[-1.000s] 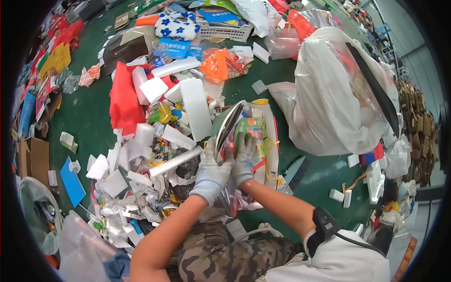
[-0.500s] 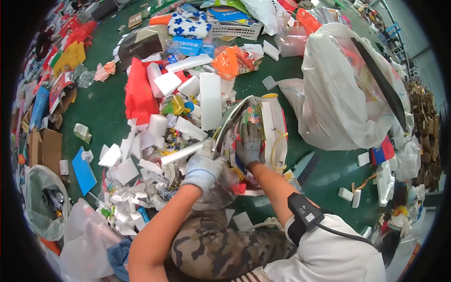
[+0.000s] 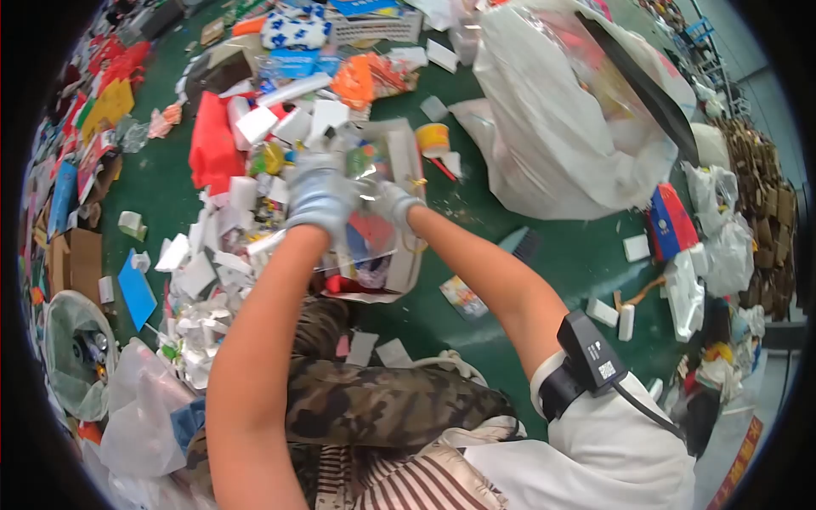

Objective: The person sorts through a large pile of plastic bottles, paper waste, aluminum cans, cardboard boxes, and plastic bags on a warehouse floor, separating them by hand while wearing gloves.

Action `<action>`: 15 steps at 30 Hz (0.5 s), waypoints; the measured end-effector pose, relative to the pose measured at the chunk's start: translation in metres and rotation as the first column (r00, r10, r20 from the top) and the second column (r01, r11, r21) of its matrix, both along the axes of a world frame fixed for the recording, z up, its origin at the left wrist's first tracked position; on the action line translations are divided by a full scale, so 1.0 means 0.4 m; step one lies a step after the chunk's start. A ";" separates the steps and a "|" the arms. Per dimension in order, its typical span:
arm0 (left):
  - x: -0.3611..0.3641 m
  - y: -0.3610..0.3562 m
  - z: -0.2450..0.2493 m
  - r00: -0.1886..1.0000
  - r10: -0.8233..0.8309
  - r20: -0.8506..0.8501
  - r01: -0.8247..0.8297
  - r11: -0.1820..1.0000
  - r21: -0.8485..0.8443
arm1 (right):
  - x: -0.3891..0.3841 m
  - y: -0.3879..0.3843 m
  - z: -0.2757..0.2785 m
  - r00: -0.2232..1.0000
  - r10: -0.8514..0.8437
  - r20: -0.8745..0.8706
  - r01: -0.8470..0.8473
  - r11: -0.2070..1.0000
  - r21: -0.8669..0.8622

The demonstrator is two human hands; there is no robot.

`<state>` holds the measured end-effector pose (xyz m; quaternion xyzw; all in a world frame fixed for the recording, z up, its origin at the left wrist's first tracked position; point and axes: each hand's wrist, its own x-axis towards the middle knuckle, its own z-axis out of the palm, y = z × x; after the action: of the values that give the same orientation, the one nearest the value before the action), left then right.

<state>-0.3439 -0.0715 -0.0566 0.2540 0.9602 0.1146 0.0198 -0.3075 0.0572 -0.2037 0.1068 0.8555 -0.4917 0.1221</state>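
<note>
My left hand, in a pale grey-blue glove, is over the left side of a white bag with yellow cord handles. My right hand, gloved too, is by the bag's right side. Both hands are smeared by motion, and their fingers are mostly hidden. Between them lies shiny clear plastic over colourful contents. Red and blue pieces show in the bag's near end. White foam blocks lie just beyond my left hand.
A yellow tub stands right of the bag. Farther right is a large stuffed white sack. A dark-bristled brush lies on the green floor. Foam scraps pile up on the left, near a lined bin.
My view has shifted, so the surroundings appear farther left and higher. The silvery curved rim by my left hand no longer shows. Both hands have moved, and the yellow tub is more exposed.
</note>
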 end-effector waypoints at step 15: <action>-0.039 -0.211 -0.348 0.609 0.214 0.764 -0.606 0.746 0.275 | 0.712 0.208 -0.304 0.011 -0.963 0.268 0.851 0.150 0.504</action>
<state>-0.3596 -0.1560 -0.1959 -0.0494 0.8462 0.4510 0.2795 -0.0226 0.1404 -0.3251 0.7772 0.5481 -0.3090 -0.0004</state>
